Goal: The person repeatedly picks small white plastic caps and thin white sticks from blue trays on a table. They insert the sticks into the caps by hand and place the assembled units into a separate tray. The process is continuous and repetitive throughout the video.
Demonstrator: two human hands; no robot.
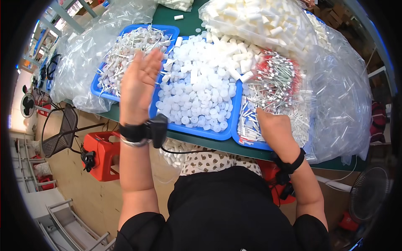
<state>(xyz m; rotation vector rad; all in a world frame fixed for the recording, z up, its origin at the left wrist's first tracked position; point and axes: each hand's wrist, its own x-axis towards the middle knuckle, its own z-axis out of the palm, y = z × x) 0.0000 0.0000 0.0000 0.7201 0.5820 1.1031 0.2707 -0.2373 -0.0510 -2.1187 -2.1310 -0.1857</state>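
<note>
My left hand (142,79) is raised over the right side of the left blue tray (95,88), fingers stretched and slightly blurred, with nothing visible in it. That tray holds a heap of thin white sticks with translucent caps (130,44). My right hand (276,129) reaches into the right blue tray (255,144), its fingers curled down among thin white tubes (249,125). Whatever they grip is hidden. Behind the hand lie thin metal pins with red and white ends (278,75). Between my hands, the middle blue tray (201,133) is heaped with translucent round discs (197,98).
A large clear bag of white foam-like cylinders (259,21) leans over the back of the trays. Plastic bags (339,100) flank both sides of the green table (165,14). A red stool (100,154) stands left below, a fan (368,194) at the lower right.
</note>
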